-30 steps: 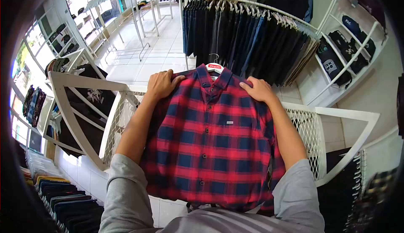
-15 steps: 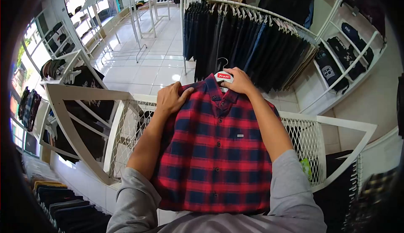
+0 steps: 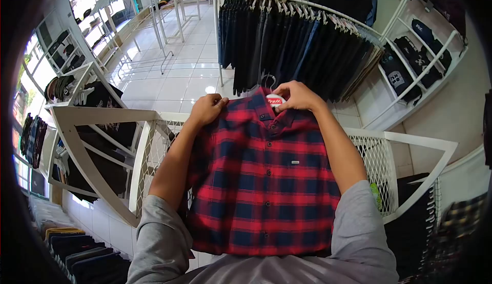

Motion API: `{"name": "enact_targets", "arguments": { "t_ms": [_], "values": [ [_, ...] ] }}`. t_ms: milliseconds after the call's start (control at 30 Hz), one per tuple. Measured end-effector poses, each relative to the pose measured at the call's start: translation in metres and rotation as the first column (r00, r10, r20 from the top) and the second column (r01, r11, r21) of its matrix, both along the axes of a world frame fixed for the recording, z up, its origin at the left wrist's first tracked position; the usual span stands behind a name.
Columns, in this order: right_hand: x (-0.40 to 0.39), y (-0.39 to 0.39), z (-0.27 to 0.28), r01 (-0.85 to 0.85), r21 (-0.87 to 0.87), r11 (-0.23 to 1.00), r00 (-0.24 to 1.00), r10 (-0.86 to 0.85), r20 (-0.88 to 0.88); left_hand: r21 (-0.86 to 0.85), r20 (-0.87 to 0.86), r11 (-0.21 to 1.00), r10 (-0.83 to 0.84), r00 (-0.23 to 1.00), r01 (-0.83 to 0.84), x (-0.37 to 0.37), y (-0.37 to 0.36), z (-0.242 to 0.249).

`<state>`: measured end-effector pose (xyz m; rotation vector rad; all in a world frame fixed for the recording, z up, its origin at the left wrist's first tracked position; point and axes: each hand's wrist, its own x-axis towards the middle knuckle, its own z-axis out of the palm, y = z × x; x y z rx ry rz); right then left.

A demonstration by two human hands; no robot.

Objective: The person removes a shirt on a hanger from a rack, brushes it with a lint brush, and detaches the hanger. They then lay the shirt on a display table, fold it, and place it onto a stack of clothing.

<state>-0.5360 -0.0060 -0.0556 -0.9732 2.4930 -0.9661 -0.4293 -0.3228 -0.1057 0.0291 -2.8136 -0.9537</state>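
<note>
A red and navy checked button-up shirt hangs in front of me, its front facing up at me. In its collar sits a clothes hanger with a white body and a red label; the metal hook sticks out above. My right hand pinches the hanger at the collar, thumb by the label. My left hand is closed on the shirt's shoulder at the left. The fingertips of the left hand are partly hidden behind the cloth.
A white mesh-sided rack stands under and around the shirt. Ahead, many dark trousers hang from a curved white rail. Folded dark clothes lie at the lower left. Shelves with caps and bags line the right wall.
The hanger has tilted and sunk a little deeper into the collar. My right hand has shifted slightly right and its grip has changed. My left hand's fingers have curled more at the shoulder.
</note>
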Motion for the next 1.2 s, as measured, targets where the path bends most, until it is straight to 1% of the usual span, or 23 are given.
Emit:
{"name": "enact_targets", "arguments": {
  "t_ms": [100, 133, 200, 233, 267, 300, 333, 367, 467, 600, 667, 700, 767, 800, 867, 900, 967, 1000, 1033, 1100, 1133, 1167, 1200],
  "values": [
    [-0.001, -0.001, -0.005, -0.156, 0.132, 0.979, 0.973, 0.129, 0.190, -0.013, 0.021, 1.000, -0.007, 1.000, 0.007, -0.002, -0.001, 0.000],
    [-0.003, -0.003, -0.008, -0.156, 0.133, 0.979, 0.972, 0.129, 0.195, -0.011, 0.025, 1.000, -0.007, 1.000, 0.007, 0.000, 0.000, -0.001],
    [-0.009, -0.010, -0.013, 0.154, 0.207, 0.966, 0.960, -0.196, 0.202, 0.010, -0.056, 1.000, -0.004, 0.998, 0.005, 0.004, 0.000, -0.004],
    [-0.008, -0.014, -0.017, 0.150, 0.206, 0.967, 0.961, -0.192, 0.201, 0.009, -0.057, 1.000, 0.000, 0.998, 0.001, 0.005, 0.001, -0.005],
    [-0.005, -0.018, -0.025, 0.260, 0.105, 0.960, 0.965, -0.256, -0.050, 0.027, -0.103, 0.999, 0.022, 0.994, -0.019, 0.006, 0.003, -0.008],
    [-0.003, -0.023, -0.033, 0.338, -0.024, 0.941, 0.899, -0.330, -0.288, 0.044, -0.149, 0.998, 0.045, 0.988, -0.038, 0.008, 0.005, -0.011],
    [-0.005, -0.034, -0.044, 0.348, -0.153, 0.925, 0.886, -0.378, -0.270, 0.066, -0.199, 0.997, 0.042, 0.979, -0.029, 0.009, 0.007, -0.012],
    [-0.010, -0.038, -0.050, 0.343, -0.157, 0.926, 0.887, -0.375, -0.270, 0.063, -0.201, 0.997, 0.045, 0.979, -0.033, 0.010, 0.007, -0.013],
    [-0.004, -0.054, -0.042, 0.344, 0.056, 0.937, 0.906, -0.316, -0.283, 0.084, -0.237, 0.995, 0.063, 0.969, -0.044, 0.012, 0.008, -0.012],
    [-0.008, -0.058, -0.034, 0.360, 0.019, 0.933, 0.900, -0.342, -0.272, 0.100, -0.253, 0.994, 0.074, 0.965, -0.049, 0.014, 0.009, -0.011],
    [-0.017, -0.057, -0.035, 0.413, -0.099, 0.905, 0.719, -0.391, -0.575, 0.123, -0.283, 0.991, 0.076, 0.956, -0.042, 0.014, 0.009, -0.012],
    [-0.020, -0.055, -0.031, 0.400, -0.186, 0.897, 0.721, -0.434, -0.541, 0.127, -0.282, 0.991, 0.078, 0.956, -0.043, 0.015, 0.010, -0.010],
    [-0.024, -0.049, -0.024, 0.356, -0.172, 0.918, 0.843, -0.395, -0.365, 0.173, -0.230, 0.983, 0.096, 0.969, -0.056, 0.017, 0.012, -0.005],
    [-0.020, -0.046, -0.018, 0.356, -0.169, 0.919, 0.844, -0.394, -0.365, 0.177, -0.228, 0.983, 0.097, 0.969, -0.057, 0.016, 0.010, -0.009],
    [-0.011, -0.042, -0.008, 0.291, -0.032, 0.956, 0.934, -0.291, -0.208, 0.247, -0.265, 0.969, 0.096, 0.959, -0.029, 0.010, 0.007, -0.018],
    [-0.009, -0.042, -0.006, 0.291, -0.028, 0.956, 0.934, -0.290, -0.209, 0.251, -0.264, 0.968, 0.097, 0.959, -0.029, 0.011, 0.007, -0.014],
    [-0.004, -0.040, -0.004, 0.183, 0.070, 0.981, 0.981, -0.188, 0.058, 0.251, -0.146, 0.966, 0.099, 0.984, -0.060, 0.014, 0.007, -0.007],
    [-0.001, -0.038, -0.006, 0.151, 0.090, 0.984, 0.986, -0.156, 0.050, 0.253, -0.141, 0.966, 0.097, 0.985, -0.059, 0.013, 0.007, -0.009],
    [-0.002, -0.038, -0.009, 0.153, 0.094, 0.984, 0.986, -0.158, 0.056, 0.251, -0.140, 0.966, 0.102, 0.985, -0.064, 0.012, 0.006, -0.010],
    [-0.002, -0.041, -0.014, 0.180, 0.084, 0.980, 0.947, -0.195, 0.255, 0.248, -0.130, 0.966, 0.102, 0.986, -0.068, 0.011, 0.005, -0.011],
    [0.002, -0.038, -0.018, 0.121, 0.111, 0.986, 0.981, -0.136, 0.137, 0.247, -0.145, 0.967, 0.104, 0.984, -0.065, 0.010, 0.005, -0.012],
    [0.005, -0.039, -0.023, 0.124, 0.113, 0.986, 0.980, -0.140, 0.145, 0.247, -0.159, 0.967, 0.104, 0.982, -0.063, 0.010, 0.005, -0.012],
    [0.010, -0.040, -0.028, 0.125, 0.111, 0.986, 0.991, -0.130, 0.034, 0.298, -0.153, 0.953, 0.107, 0.983, -0.057, 0.009, 0.005, -0.013]
  ]
}}
